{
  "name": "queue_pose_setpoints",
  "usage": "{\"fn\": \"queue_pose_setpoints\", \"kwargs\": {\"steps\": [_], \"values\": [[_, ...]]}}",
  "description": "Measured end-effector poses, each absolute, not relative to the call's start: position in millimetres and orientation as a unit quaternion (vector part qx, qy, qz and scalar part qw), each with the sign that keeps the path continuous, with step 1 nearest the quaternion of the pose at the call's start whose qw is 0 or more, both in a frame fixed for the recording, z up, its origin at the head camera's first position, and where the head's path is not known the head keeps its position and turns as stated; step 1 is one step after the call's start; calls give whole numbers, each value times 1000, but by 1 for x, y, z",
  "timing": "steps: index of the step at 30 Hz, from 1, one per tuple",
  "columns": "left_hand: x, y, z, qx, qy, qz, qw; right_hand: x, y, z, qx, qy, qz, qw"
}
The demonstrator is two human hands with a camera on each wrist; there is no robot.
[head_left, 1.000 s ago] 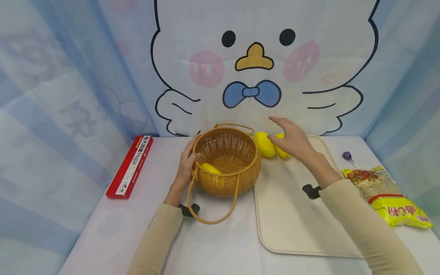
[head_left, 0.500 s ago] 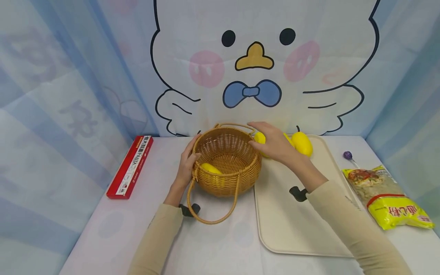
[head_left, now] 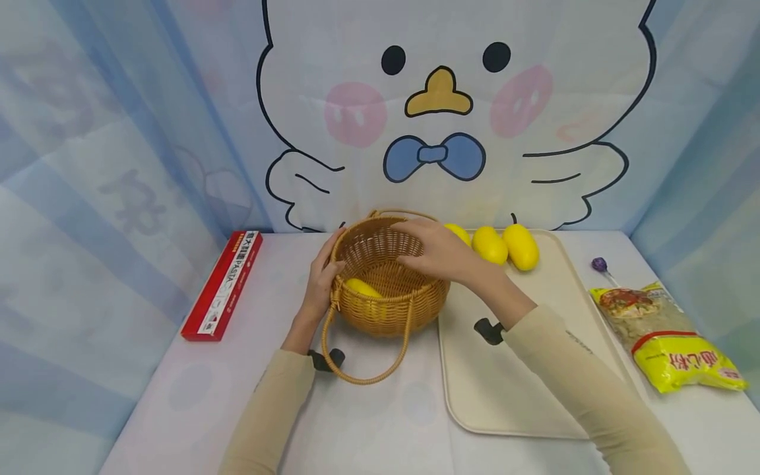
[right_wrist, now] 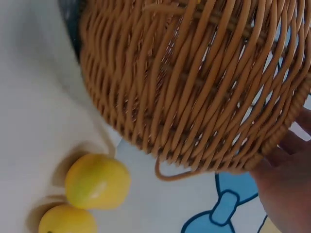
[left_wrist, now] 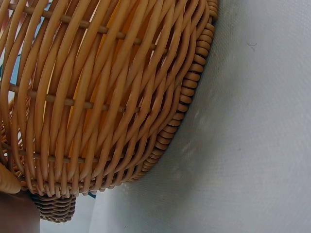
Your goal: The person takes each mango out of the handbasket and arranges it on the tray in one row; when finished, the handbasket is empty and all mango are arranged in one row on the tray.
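A round wicker basket [head_left: 386, 316] stands left of the tray, one of its handles hanging down in front. Inside it, at the left, lies a yellow mango [head_left: 362, 287]. My left hand [head_left: 319, 280] grips the basket's left rim, thumb over the edge. Reaching over the right rim, my right hand [head_left: 438, 249] hangs in the basket's mouth with fingers and thumb apart; nothing shows between them. The right wrist view has this hand [right_wrist: 286, 187] beside the rim. Several more mangoes [head_left: 489, 245] rest at the far end of the beige tray [head_left: 510, 376], the leftmost partly hidden by the right hand.
A red pasta box [head_left: 222, 287] lies at the left. To the right of the tray are a purple lollipop [head_left: 600, 264] and a yellow noodle bag [head_left: 671, 340]. A printed curtain [head_left: 439, 198] closes off the back of the table.
My right hand has moved left, from over the mangoes on the tray to over the basket's opening, uncovering the mangoes at the right. The left hand keeps its grip on the rim.
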State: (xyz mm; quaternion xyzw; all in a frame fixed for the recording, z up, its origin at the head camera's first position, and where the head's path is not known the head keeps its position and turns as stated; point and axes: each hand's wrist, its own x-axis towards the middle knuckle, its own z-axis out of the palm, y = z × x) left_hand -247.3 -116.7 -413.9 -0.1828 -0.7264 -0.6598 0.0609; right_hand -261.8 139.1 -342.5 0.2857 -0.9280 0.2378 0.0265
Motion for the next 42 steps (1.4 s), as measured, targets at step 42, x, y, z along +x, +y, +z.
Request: {"fn": "queue_pose_setpoints", "kwargs": {"steps": [42], "values": [[-271,-121,-446,-181,-733,-650,87,-281,65,-373,307,-903,184,-236]]}}
